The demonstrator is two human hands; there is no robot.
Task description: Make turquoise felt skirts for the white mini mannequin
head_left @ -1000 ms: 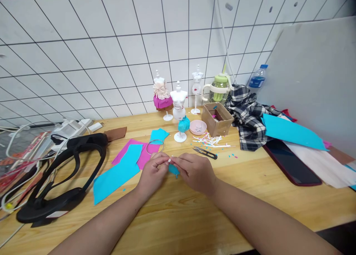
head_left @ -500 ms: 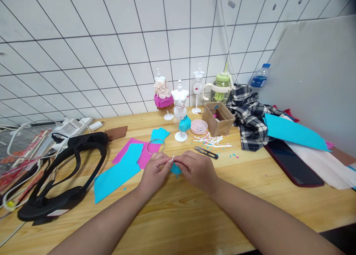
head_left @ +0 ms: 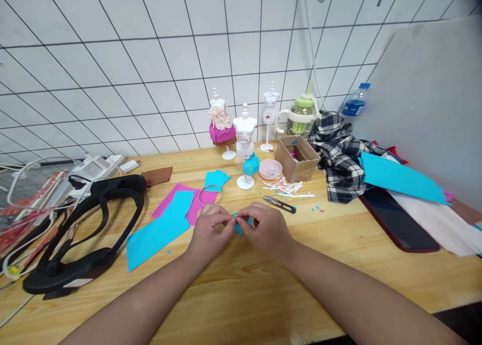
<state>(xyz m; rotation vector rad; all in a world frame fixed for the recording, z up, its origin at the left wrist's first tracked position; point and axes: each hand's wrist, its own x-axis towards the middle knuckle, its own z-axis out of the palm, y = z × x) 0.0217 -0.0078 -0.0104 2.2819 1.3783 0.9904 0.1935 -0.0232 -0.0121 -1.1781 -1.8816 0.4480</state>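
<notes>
Fingertips pinched, my left hand (head_left: 211,230) and my right hand (head_left: 266,229) meet over the table on a small piece of blue crepe paper (head_left: 238,229). Most of that piece is hidden by my fingers. Just beyond my right hand lie thread snips (head_left: 279,204). A metal ring (head_left: 211,195) rests on blue and magenta paper beyond my left hand. Behind my hands stands a white mini dress form (head_left: 245,131) with a gathered blue paper puff (head_left: 251,164) at its side.
Two more dress forms stand behind, one in a magenta skirt (head_left: 222,134). A pink dish (head_left: 270,169), cardboard box (head_left: 297,159) and white paper strips (head_left: 289,187) are at centre right. A black headset frame (head_left: 109,224) lies left; a phone (head_left: 399,222) lies right.
The white tip that showed above my fingertips is no longer visible. My fingers have shifted slightly on the blue paper, and the camera view has moved a little.
</notes>
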